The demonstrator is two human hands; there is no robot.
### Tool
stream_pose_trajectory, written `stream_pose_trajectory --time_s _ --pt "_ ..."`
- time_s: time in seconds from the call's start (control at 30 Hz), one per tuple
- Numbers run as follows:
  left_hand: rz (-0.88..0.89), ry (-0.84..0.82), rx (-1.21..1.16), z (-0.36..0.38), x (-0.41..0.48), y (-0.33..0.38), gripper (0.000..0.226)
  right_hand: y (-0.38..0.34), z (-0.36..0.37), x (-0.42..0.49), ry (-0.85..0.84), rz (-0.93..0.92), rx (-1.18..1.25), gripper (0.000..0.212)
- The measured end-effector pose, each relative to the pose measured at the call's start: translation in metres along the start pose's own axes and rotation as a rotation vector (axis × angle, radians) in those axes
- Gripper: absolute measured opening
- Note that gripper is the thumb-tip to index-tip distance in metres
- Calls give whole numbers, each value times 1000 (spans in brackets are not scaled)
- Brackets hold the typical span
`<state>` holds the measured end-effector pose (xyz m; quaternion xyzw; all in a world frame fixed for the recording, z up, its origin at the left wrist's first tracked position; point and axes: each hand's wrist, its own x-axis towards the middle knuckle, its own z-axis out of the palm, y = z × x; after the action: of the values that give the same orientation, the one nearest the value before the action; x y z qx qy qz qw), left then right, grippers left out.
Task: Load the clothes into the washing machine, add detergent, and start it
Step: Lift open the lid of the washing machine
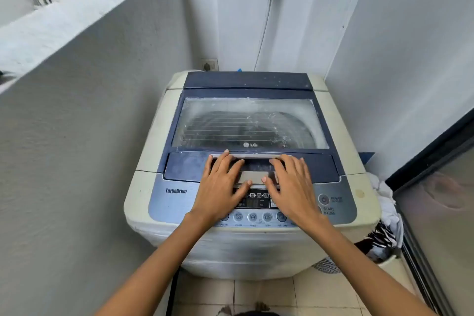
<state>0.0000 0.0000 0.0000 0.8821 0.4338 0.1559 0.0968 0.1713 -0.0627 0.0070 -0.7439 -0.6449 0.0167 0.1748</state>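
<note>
narrow nook between grey walls (pixel 77 136), tiled underfoot, houses the washing machine (pixel 154 141), a top loader. its lid (pixel 184 165) is down; through the cloudy window the drum (pixel 243 126) appears to hold no laundry, though the view is poor. left hand (pixel 223 187) and right hand (pixel 292 187) lie side by side on the lid handle (pixel 254 177), fingers straight, grasping nothing. clothes (pixel 384 202) sit heaped in a basket (pixel 325 265) on the floor just beside the machine's right flank. no detergent is in view. assessment: task at its first step, opening the lid; loading, dosing and starting all remain.
</note>
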Motion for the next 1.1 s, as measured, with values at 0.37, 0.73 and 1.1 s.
stream_pose_trajectory --time_s 0.37,0.73,1.1 --pt "16 54 -4 9 -2 2 54 4 7 2 -34 -47 8 45" --pt "-36 -2 -85 2 4 7 70 0 5 1 -29 -14 114 58" --pt "31 174 -25 -24 19 12 72 -2 -23 17 20 -65 125 62"
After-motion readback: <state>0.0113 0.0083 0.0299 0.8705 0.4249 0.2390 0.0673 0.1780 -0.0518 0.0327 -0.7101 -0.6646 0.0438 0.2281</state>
